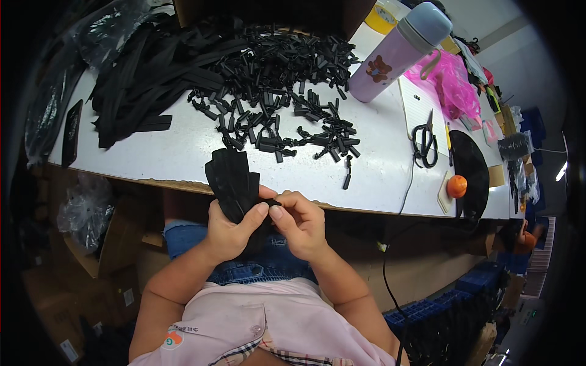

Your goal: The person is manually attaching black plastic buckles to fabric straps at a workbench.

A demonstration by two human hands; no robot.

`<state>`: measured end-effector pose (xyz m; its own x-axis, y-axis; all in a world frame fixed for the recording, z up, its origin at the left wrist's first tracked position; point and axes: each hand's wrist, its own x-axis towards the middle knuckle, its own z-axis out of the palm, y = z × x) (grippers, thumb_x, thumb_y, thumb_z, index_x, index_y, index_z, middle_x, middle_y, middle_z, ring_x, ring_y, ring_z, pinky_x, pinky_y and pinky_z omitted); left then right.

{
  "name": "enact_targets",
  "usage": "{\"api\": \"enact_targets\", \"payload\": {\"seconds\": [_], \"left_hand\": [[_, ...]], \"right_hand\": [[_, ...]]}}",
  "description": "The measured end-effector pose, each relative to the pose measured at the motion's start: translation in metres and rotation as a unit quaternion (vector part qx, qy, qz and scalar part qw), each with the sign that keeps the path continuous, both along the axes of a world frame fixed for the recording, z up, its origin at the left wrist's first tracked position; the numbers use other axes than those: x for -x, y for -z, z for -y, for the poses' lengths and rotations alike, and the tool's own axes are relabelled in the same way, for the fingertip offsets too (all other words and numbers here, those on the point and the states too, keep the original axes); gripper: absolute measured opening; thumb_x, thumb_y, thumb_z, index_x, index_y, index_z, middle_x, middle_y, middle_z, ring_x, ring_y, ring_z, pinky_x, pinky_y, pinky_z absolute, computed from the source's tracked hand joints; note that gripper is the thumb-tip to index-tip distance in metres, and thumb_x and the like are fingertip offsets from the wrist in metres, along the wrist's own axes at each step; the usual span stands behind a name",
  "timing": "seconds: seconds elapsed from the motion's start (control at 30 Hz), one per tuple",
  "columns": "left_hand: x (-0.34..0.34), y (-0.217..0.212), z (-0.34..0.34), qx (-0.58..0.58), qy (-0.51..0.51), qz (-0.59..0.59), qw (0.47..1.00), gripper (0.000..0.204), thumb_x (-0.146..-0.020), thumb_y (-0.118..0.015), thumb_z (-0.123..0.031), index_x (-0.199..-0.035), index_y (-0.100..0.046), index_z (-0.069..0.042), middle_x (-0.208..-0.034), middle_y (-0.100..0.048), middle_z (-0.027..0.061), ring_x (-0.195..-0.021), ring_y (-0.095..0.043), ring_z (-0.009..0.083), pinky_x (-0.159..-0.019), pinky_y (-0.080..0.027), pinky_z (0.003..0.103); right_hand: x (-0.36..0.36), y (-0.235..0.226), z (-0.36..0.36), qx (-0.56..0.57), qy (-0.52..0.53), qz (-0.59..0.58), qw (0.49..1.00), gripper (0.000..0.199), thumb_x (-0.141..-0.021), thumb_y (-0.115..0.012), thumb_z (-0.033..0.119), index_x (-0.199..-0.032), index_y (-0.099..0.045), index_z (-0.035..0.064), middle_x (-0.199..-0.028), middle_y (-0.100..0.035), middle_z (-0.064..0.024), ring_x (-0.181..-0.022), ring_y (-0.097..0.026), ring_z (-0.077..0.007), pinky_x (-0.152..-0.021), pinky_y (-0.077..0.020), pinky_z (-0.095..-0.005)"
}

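My left hand [227, 230] is closed around a fanned bundle of black zipper tapes [231, 180] just off the table's front edge. My right hand [303, 224] meets it at the thumbs, closed in a pinch on a small black piece [274, 203]. That piece looks like a zipper slider or a tape end; the fingers cover most of it. Beyond my hands lies a heap of black zipper pulls [287, 61], thinning toward me into loose ones. More black zipper tapes [143, 73] are piled at the left.
On the white table [183, 161], a lilac bottle [390, 58] stands behind the heap. To its right lie black scissors [425, 143], a notebook [410, 104], a pink plastic bag [452, 85] and an orange fruit [456, 186]. A cable [386, 274] hangs past the front edge.
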<state>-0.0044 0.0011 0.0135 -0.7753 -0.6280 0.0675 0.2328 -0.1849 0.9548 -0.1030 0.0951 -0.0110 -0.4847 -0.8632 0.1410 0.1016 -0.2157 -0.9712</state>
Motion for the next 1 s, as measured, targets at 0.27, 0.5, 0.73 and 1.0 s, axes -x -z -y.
{"api": "enact_targets", "payload": {"seconds": [0.27,0.5,0.73,1.0], "left_hand": [[-0.005,0.0,0.007,-0.027,0.054,0.054,0.997,0.014,-0.08,-0.054,-0.01,-0.089,-0.056,0.001,-0.069,-0.054,0.0011,-0.053,-0.046,0.0025,-0.047,-0.038,0.017],[-0.006,0.009,0.003,0.036,0.005,0.045,0.998,0.013,-0.08,-0.055,-0.013,-0.084,-0.055,0.0,-0.069,-0.055,0.0015,-0.056,-0.047,0.0037,-0.049,-0.038,0.017],[-0.006,0.003,0.017,-0.017,0.008,0.123,0.992,0.016,-0.082,-0.053,-0.014,-0.084,-0.054,0.001,-0.069,-0.055,0.0007,-0.062,-0.05,0.0075,-0.055,-0.041,0.021],[-0.005,0.017,0.014,0.067,0.092,0.141,0.983,0.014,-0.074,-0.052,-0.005,-0.086,-0.054,0.001,-0.071,-0.056,0.0042,-0.063,-0.05,0.0082,-0.058,-0.042,0.023]], "right_hand": [[0.0,0.0,-0.001,0.006,0.035,-0.027,0.999,0.006,-0.079,-0.054,0.006,-0.08,-0.052,0.0007,-0.066,-0.047,0.0022,-0.052,-0.038,-0.0019,-0.046,-0.032,-0.0168],[0.013,-0.014,0.001,-0.065,-0.046,0.028,0.996,0.011,-0.071,-0.06,0.003,-0.08,-0.053,-0.0013,-0.067,-0.051,-0.0016,-0.056,-0.042,-0.003,-0.048,-0.0329,-0.0167],[0.002,-0.023,0.003,-0.057,0.036,-0.284,0.956,0.016,-0.064,-0.065,0.009,-0.074,-0.055,0.003,-0.065,-0.049,-0.0055,-0.047,-0.043,-0.0153,-0.042,-0.0367,-0.0253],[0.006,-0.023,0.012,0.056,0.117,-0.498,0.857,0.025,-0.059,-0.066,-0.002,-0.083,-0.06,0.0021,-0.077,-0.052,-0.0075,-0.062,-0.048,-0.013,-0.05,-0.0414,-0.0208]]}}
